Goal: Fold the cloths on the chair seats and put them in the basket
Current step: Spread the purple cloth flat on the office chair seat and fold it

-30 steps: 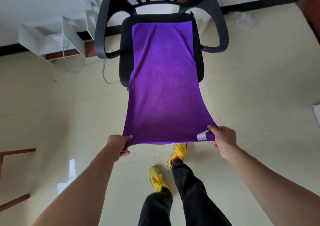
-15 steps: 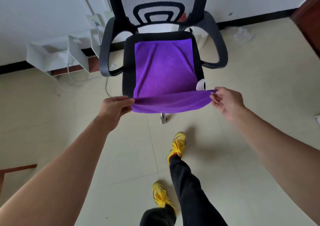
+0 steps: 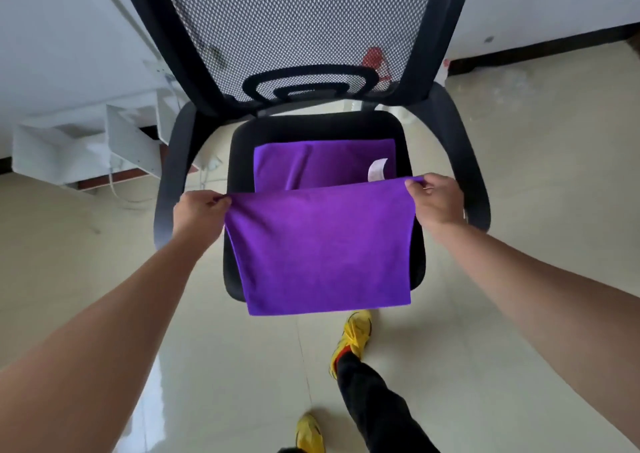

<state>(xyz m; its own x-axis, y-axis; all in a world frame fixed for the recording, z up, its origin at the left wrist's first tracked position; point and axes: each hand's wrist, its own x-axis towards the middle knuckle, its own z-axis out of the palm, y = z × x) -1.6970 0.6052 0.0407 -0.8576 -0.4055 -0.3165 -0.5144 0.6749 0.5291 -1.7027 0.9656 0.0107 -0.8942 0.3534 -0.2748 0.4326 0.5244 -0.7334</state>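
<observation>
Purple cloth (image 3: 322, 244), on chair seat (image 3: 311, 126): lifted edge runs left-right across frame centre, corners pinched by left hand (image 3: 197, 206) and right hand (image 3: 436, 199); far edge lies just above.

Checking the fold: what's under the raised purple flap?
Visible: the far half of the purple cloth, with its white tag, lying on the chair seat. Hidden: the seat's front, covered by the flap.

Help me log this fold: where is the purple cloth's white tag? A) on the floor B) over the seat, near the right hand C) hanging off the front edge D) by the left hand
B: the white tag lies on the purple cloth just beyond the right hand.
</observation>
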